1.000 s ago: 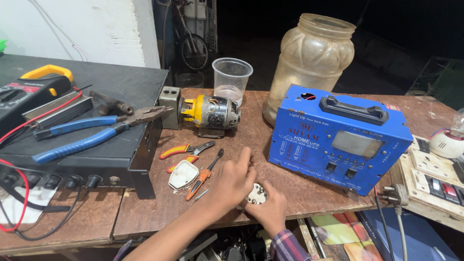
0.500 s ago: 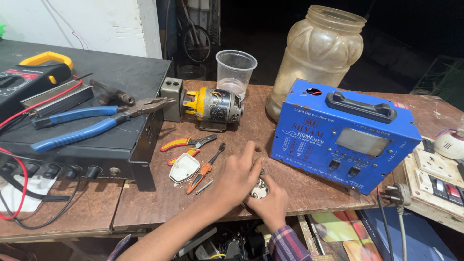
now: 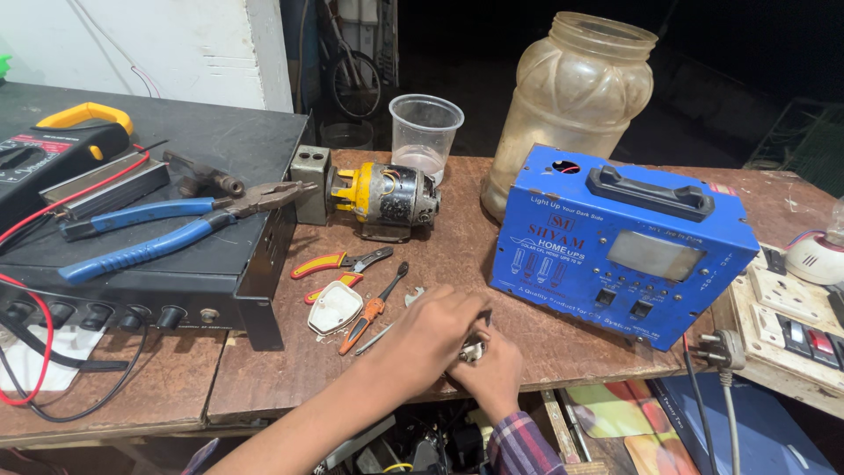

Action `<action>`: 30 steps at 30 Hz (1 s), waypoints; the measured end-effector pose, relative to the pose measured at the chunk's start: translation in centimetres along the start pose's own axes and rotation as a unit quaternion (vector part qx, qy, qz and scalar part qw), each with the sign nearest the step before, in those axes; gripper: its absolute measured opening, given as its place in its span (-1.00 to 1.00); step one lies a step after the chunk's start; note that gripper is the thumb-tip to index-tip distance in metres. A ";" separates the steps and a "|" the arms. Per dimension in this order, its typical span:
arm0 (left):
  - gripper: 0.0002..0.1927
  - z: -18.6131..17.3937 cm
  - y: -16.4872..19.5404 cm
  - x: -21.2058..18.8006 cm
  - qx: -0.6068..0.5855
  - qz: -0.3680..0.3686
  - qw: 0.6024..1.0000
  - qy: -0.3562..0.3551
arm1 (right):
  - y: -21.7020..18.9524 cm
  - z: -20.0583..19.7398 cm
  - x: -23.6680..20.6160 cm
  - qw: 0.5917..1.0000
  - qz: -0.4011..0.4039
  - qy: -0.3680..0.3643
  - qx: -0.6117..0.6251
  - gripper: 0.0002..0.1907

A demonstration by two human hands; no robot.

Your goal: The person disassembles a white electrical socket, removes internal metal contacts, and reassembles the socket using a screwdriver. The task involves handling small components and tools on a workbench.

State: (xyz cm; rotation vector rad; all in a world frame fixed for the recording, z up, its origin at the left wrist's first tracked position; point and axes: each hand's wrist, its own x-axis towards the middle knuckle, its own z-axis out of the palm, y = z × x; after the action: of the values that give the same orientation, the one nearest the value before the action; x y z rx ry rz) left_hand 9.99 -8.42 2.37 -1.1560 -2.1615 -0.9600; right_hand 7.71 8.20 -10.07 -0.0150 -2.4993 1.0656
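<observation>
Both hands closed around a small white-and-metal part (image 3: pixel 472 350) at the near edge of the wooden tabletop (image 3: pixel 290 369), just in front of the blue metal power box (image 3: pixel 620 242). Left hand (image 3: pixel 426 339) cupped over the top of the part, fingers curled down; right hand (image 3: pixel 492 374) pinching it from below and the side. Looked like mid-work: part off the tabletop and gripped, nothing yet set down or fitted. White plug cover (image 3: pixel 334 308) lying loose beside the orange-handled cutters (image 3: pixel 374 308) and red-handled pliers (image 3: pixel 338 261), untouched; a motor (image 3: pixel 382 195) standing well apart behind them. Blue-handled pliers (image 3: pixel 167 230) resting on the black amplifier case (image 3: pixel 176 273). Hard to make out: shape of the part, almost wholly covered by fingers; whether any tool was held, not possible to tell. Right forearm cut off by the lower edge.
</observation>
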 end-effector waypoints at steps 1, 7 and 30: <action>-0.74 0.0 0.2 0.1 0.012 0.010 1.000 -0.013 | 0.1 -0.2 0.2 1.000 -0.005 0.009 -0.014 -0.54; -0.76 -1.0 0.8 -0.1 0.044 0.040 0.997 -0.044 | -0.7 -0.7 0.3 1.000 -0.007 0.012 -0.004 -0.54; -0.75 0.2 -0.2 -1.0 0.082 0.020 0.996 -0.019 | -0.9 -1.1 1.8 0.995 0.052 -0.040 -0.075 -0.47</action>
State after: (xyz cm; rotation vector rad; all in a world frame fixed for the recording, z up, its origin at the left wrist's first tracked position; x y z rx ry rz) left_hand 10.35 -8.86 1.49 -1.1417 -2.1939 -0.7334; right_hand 6.62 8.62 -8.12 -0.1512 -2.6711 0.9319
